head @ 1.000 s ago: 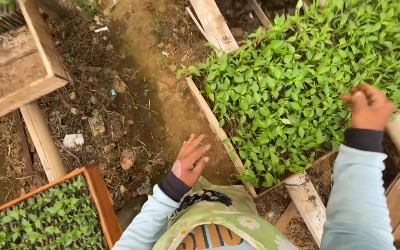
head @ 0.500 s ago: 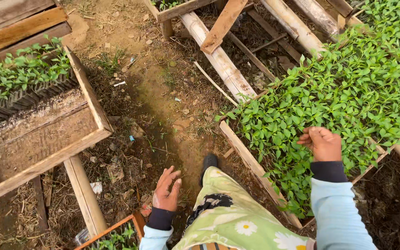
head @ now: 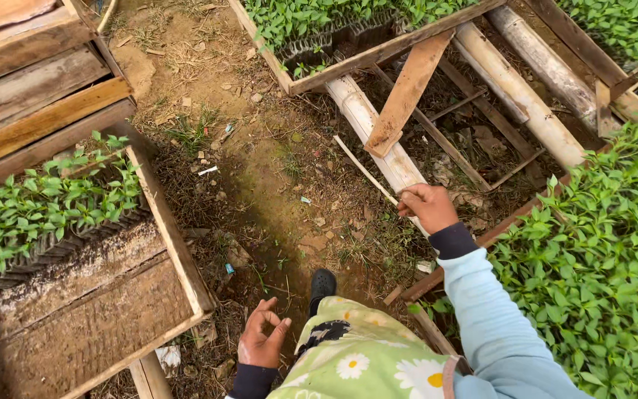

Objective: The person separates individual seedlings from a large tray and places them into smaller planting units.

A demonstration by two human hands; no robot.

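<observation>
While the right hand closes its grip around the near end of a thin pale stick, the stick slants away from the fingers over a thick bamboo pole just beyond the knuckles. Lower and well apart, the left hand hangs empty, its grip loosely apart with fingers curled, above the dirt path. Seedlings crowd beside the right sleeve. Both forearms are cut off by the picture's edge, and the stick's held end is hidden inside the fist.

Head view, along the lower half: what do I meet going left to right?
Green seedlings in a wooden crate → left hand → black shoe → right hand holding a thin stick → dense green seedling bed.
</observation>
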